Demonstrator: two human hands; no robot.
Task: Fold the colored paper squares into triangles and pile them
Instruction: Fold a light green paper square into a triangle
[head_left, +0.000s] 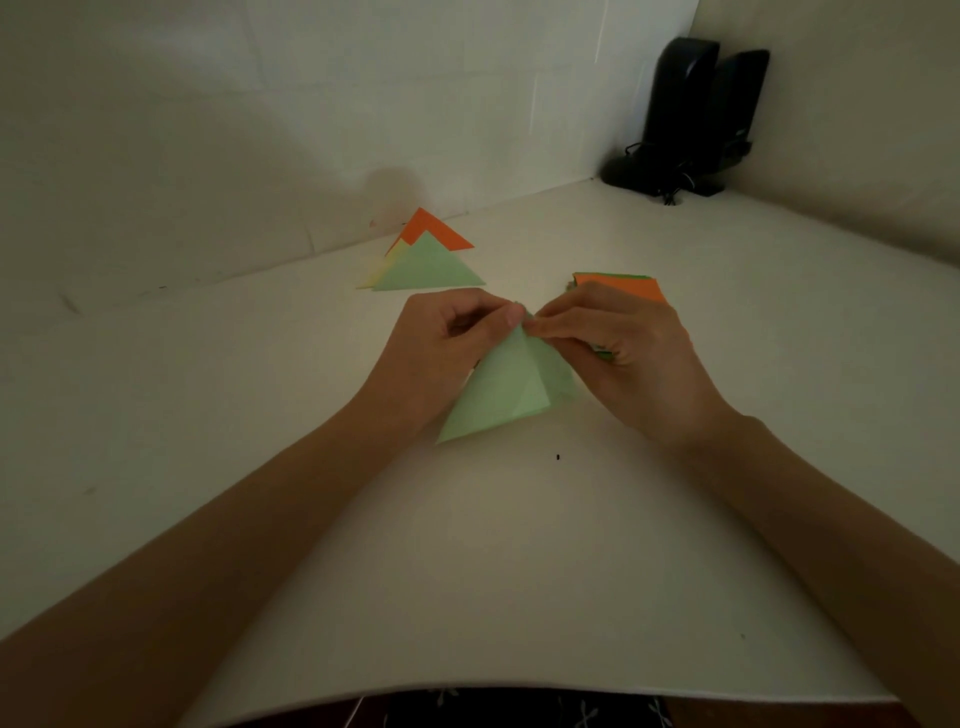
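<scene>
Now pinching top corner of green paper (498, 397) with left hand (444, 340) and right hand (631, 358). Beyond: triangle pile (428, 267), orange-topped stack (621, 287).

Behind the left hand (447, 338) and right hand (623, 345), bare forearms (234, 525); nearer still, dark pale-printed cloth (519, 709).
</scene>
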